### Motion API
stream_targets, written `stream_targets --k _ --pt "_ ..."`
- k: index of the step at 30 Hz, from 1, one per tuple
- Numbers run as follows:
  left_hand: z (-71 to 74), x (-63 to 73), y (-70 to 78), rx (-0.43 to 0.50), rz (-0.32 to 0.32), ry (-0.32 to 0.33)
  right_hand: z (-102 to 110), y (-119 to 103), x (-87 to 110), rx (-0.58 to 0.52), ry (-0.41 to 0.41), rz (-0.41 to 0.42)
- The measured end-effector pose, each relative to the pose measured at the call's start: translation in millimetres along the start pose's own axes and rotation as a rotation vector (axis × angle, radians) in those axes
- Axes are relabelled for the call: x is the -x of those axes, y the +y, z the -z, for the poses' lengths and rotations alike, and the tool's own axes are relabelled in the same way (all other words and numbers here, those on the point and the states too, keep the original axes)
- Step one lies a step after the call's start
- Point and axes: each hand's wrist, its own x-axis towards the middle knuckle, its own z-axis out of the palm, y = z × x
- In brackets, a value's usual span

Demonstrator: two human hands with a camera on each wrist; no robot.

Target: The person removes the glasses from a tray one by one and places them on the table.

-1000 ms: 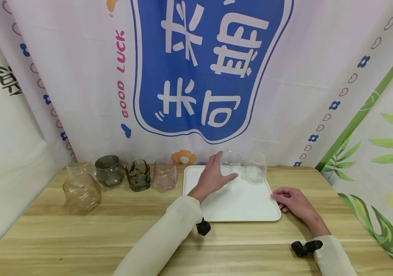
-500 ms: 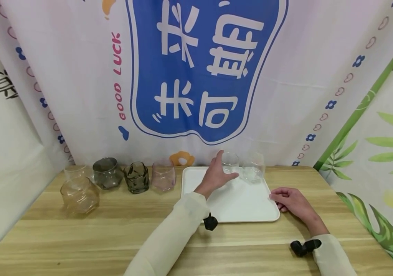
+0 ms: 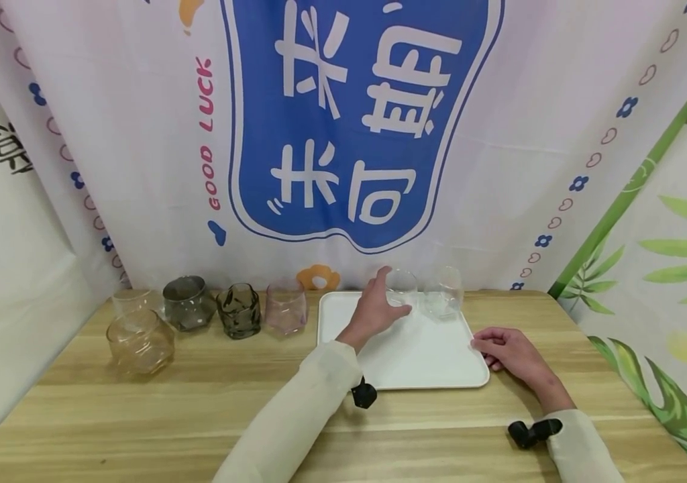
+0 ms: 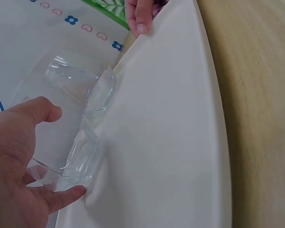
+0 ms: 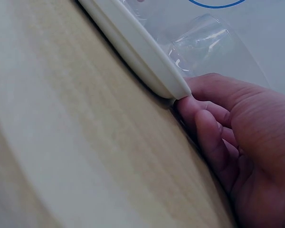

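Note:
My left hand (image 3: 374, 310) holds a clear drinking glass (image 3: 405, 285) at the back of the white tray (image 3: 428, 365), thumb on one side and fingers on the other. In the left wrist view the base of that glass (image 4: 80, 159) is low, at the tray's back edge. A second clear glass (image 3: 445, 295) stands on the tray just to its right, very close to the first. My right hand (image 3: 512, 352) pinches the tray's right edge. Its thumb is on the rim and the other fingers are curled below, as the right wrist view shows.
Left of the tray stand a pink glass (image 3: 286, 310), a dark faceted glass (image 3: 239, 312), a grey glass (image 3: 189, 305), an amber glass (image 3: 141, 343) and a clear one (image 3: 129, 298) behind it. A printed curtain (image 3: 156, 134) hangs behind the wooden table (image 3: 198, 416).
The left hand and its clear glass have shifted slightly left and towards me in the last half second. The right hand stays on the tray. The head view moved a little earlier.

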Motion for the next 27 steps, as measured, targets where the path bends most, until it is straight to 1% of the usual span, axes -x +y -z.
stream_targets --k 7,13,17,21,27 --pt "5.0 11.8 -0.1 0.005 0.004 -0.004 0.0 0.5 2.7 0.007 -0.009 -0.004" --pt "16.8 19.6 3.0 -0.024 -0.008 -0.009 2.8 -1.2 1.0 0.030 -0.003 0.006" --pt "30.1 27.5 3.6 -0.027 -0.020 -0.017 3.3 -2.0 0.1 0.023 -0.009 0.003" --pt "46.0 38.4 0.3 -0.029 -0.033 -0.042 2.3 -1.5 0.2 0.018 -0.013 -0.004" --pt "69.7 56.6 -7.8 -0.045 -0.096 -0.072 1.0 -0.2 0.4 0.025 -0.007 -0.004"
